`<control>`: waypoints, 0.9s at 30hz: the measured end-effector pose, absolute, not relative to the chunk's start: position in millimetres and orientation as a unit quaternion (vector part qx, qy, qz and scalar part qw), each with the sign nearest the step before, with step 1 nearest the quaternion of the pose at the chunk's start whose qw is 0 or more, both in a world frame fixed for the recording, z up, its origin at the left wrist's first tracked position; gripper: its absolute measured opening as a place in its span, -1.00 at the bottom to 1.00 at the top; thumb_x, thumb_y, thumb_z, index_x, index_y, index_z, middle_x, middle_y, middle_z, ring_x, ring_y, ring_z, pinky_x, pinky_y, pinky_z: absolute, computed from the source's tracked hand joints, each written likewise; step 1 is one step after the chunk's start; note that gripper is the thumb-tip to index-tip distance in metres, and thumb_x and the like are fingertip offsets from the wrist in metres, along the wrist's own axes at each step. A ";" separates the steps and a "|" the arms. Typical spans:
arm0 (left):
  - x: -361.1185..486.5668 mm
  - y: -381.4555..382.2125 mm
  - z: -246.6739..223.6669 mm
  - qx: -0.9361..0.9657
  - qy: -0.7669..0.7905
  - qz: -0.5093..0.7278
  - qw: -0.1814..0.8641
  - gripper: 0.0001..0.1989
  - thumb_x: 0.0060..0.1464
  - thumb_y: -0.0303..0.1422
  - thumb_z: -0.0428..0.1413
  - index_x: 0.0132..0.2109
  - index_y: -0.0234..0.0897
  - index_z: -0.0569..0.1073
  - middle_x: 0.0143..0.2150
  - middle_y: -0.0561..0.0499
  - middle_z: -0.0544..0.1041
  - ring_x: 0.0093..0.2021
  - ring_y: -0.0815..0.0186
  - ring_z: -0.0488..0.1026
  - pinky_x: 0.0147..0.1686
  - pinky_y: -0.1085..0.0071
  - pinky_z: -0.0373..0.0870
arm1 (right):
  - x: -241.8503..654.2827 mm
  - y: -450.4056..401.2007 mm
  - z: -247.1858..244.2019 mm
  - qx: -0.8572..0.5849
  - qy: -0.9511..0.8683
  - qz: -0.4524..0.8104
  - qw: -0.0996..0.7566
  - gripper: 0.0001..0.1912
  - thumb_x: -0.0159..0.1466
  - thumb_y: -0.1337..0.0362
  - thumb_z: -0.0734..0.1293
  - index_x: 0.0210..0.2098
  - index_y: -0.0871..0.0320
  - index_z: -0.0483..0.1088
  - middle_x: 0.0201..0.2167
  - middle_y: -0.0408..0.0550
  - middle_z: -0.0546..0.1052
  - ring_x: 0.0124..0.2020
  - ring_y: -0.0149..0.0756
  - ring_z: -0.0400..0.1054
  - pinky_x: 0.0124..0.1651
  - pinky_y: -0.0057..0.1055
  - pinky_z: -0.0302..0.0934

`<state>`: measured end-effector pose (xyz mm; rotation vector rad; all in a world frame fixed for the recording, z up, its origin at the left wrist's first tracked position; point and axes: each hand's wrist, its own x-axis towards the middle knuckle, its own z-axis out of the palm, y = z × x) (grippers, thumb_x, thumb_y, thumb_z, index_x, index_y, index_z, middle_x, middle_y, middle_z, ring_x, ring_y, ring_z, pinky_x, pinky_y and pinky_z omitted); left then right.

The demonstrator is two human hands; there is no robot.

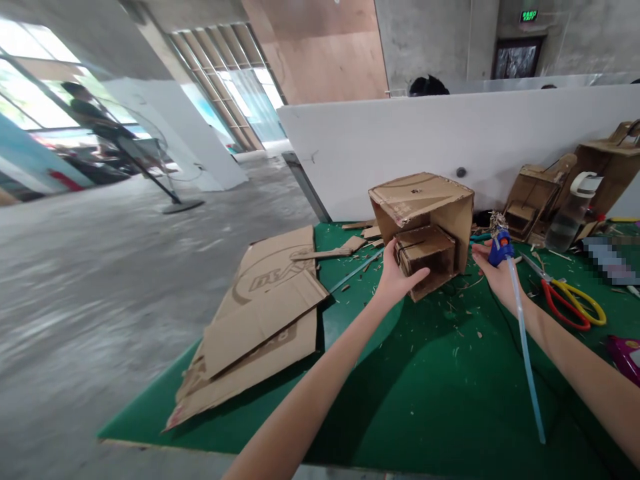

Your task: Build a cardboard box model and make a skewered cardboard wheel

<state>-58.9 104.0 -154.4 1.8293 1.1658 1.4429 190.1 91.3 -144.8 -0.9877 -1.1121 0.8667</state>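
Loose cardboard sheets (270, 320): left of the left fingers (389, 253), apparently unbuilt
Left fingers: pinching the inner box's (425, 245) left wall
Inner box: formed, within the open-fronted outer box (425, 197); bonding cannot be told
Right fingers (482, 257): curled round glue gun (501, 249)
Scissors (570, 300): right of right fingers

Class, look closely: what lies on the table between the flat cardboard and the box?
In the head view, a thin blue stick and some cardboard scraps lie between the flat cardboard and the box.
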 end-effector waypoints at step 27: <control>-75.7 130.3 -91.7 0.679 0.415 0.561 0.228 -0.10 -0.25 0.04 0.35 0.17 -0.16 0.17 0.18 -0.19 0.32 0.22 0.00 0.31 0.18 0.04 0.28 | 216.5 83.4 -140.5 -0.486 -0.555 0.195 0.647 -0.70 0.19 0.01 0.36 -0.24 0.08 0.34 -0.40 -0.13 0.47 -0.43 -0.28 0.38 -0.32 -0.30 0.33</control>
